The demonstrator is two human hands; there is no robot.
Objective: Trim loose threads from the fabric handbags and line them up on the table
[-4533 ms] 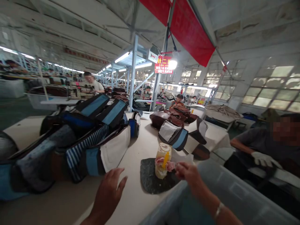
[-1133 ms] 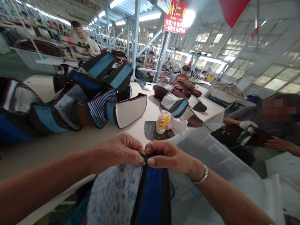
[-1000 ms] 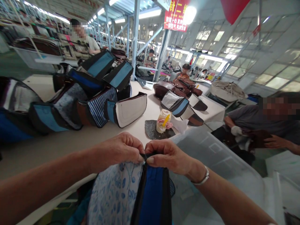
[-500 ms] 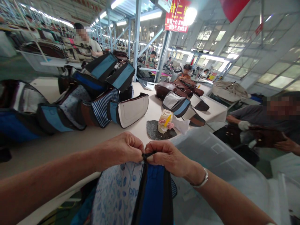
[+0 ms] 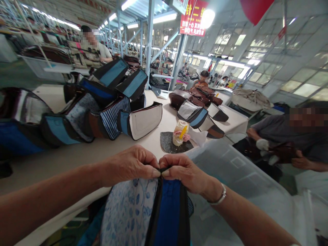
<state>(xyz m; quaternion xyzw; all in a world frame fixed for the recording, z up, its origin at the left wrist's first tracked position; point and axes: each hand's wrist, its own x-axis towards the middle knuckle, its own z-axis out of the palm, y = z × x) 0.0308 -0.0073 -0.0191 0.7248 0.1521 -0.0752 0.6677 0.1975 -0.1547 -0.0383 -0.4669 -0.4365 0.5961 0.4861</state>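
Below me, my left hand (image 5: 132,165) and right hand (image 5: 185,172) pinch the top of the blue bag (image 5: 167,212), its length hanging down.

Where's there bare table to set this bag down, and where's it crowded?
Bare white table top runs between your left hand and the row of blue-panelled bags; a smaller patch lies between the white-lined bag and the dark mat. Crowded along that row and beyond the mat, where more bags bunch.
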